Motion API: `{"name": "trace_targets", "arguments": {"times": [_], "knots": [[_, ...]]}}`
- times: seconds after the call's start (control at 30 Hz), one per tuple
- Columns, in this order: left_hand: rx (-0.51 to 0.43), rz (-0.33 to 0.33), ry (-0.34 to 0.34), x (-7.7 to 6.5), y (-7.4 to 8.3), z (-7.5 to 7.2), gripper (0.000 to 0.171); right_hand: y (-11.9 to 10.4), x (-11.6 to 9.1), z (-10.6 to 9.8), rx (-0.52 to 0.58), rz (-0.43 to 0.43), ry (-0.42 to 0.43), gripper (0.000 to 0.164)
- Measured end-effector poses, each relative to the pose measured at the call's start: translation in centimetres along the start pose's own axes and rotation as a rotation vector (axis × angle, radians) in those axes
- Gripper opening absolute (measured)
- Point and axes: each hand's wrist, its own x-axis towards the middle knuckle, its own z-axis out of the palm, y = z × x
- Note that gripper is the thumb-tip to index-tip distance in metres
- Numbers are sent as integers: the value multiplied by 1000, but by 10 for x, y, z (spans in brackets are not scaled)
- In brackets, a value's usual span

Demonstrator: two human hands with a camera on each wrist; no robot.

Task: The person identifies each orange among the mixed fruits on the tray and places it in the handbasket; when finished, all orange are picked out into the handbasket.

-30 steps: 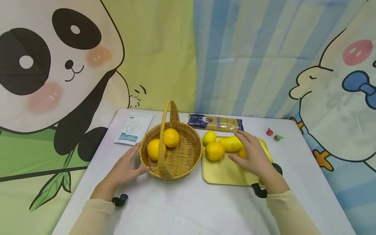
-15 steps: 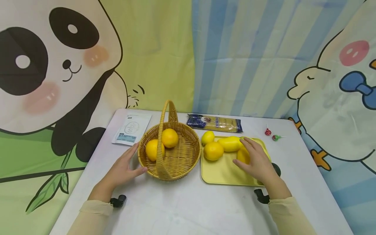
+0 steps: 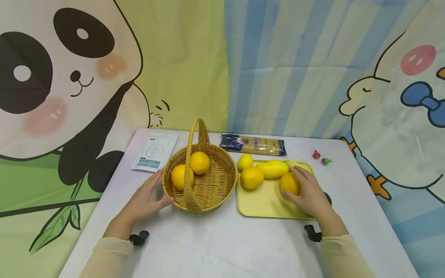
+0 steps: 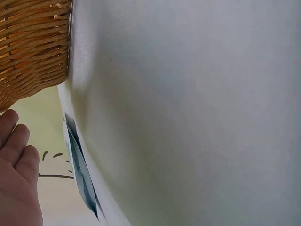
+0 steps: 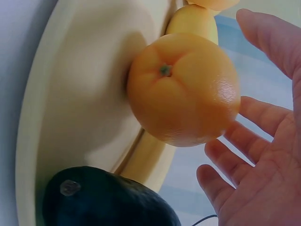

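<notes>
In the head view, my right hand (image 3: 309, 195) reaches around an orange (image 3: 288, 183) on the yellow tray (image 3: 264, 204). The right wrist view shows that orange (image 5: 183, 89) with the fingers loosely bent beside it and the thumb standing apart. My left hand (image 3: 143, 202) lies along the left side of a wicker basket (image 3: 217, 185), thumb at its rim and fingers fairly straight. Two oranges (image 3: 199, 163) sit inside the basket, one partly behind its handle. From the left wrist, the basket's woven side (image 4: 33, 52) shows just above the fingertips.
The tray also bears another orange (image 3: 252, 177), a lemon (image 3: 245, 162), a long yellow fruit (image 3: 272, 169) and a dark green fruit (image 5: 113, 200). Behind lie a pasta packet (image 3: 253, 144) and two lollipops (image 3: 326, 161). A white pouch (image 3: 155, 152) lies left of the basket.
My right hand has come down and closer around the tray's right-hand orange, which now shows more. The left hand stays at the basket. The whole view has shifted slightly left.
</notes>
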Motion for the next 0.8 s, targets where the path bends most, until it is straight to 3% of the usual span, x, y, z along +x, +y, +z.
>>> {"name": "trace_targets", "arguments": {"times": [0.8], "knots": [[-10, -26, -14, 0, 3, -2, 117, 7, 1, 6, 24, 6, -24, 91]]}}
